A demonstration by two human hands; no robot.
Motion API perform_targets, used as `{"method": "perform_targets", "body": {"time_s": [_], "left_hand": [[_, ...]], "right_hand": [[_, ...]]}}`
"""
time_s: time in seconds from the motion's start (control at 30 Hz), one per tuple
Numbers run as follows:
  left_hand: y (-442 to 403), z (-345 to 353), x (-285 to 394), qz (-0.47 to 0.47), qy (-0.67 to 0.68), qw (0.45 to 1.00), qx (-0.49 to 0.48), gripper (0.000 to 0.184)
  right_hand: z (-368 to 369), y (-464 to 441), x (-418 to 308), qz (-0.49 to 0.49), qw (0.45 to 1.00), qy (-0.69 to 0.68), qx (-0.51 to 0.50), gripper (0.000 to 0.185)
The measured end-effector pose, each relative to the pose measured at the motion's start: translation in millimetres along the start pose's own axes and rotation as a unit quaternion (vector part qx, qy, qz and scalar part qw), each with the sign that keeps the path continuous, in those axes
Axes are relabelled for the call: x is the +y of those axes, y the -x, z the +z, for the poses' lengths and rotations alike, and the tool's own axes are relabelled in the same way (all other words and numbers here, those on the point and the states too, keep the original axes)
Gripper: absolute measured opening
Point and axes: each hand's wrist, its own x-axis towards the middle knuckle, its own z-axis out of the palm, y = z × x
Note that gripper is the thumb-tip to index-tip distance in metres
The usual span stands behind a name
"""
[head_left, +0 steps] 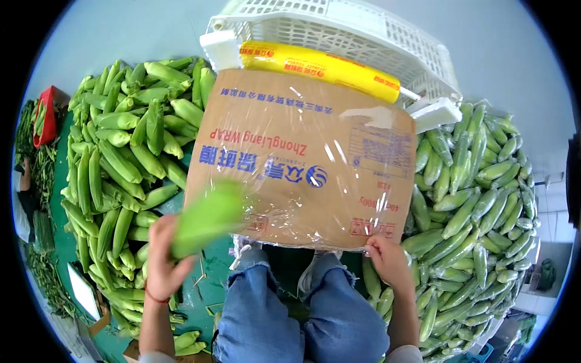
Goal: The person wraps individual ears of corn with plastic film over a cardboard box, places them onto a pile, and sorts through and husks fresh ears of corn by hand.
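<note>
An ear of corn (209, 218) in green husk, blurred by motion, is in my left hand (164, 260), over the near left corner of a cardboard box (272, 151). Clear film lies over the top of the box. My right hand (387, 260) pinches the film's edge at the box's near right corner. Behind the box, a yellow roll (321, 69) of film rests between white supports. A pile of unwrapped corn (121, 157) lies to the left, and a pile of film-wrapped corn (472, 230) to the right.
A white plastic crate (339, 24) stands behind the roll. My knees (260, 314) are below the box. At the far left are a red container (46, 118), loose green leaves and part of another person (23, 199). A flat white-topped object (83, 290) lies at the lower left.
</note>
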Motion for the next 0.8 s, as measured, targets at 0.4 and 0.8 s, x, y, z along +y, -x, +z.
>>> {"method": "perform_targets", "body": {"time_s": [0.4,0.8], "left_hand": [[-141,90,88,0.230,-0.103,0.960,-0.122,0.062],[-153,28,40,0.177,0.010,0.980,0.085,0.007]], "right_hand": [[-19,-45,-63,-0.254,0.952,-0.142,0.092,0.038],[31,-120,-55,-0.324,0.893,0.125,0.287,0.030]]}}
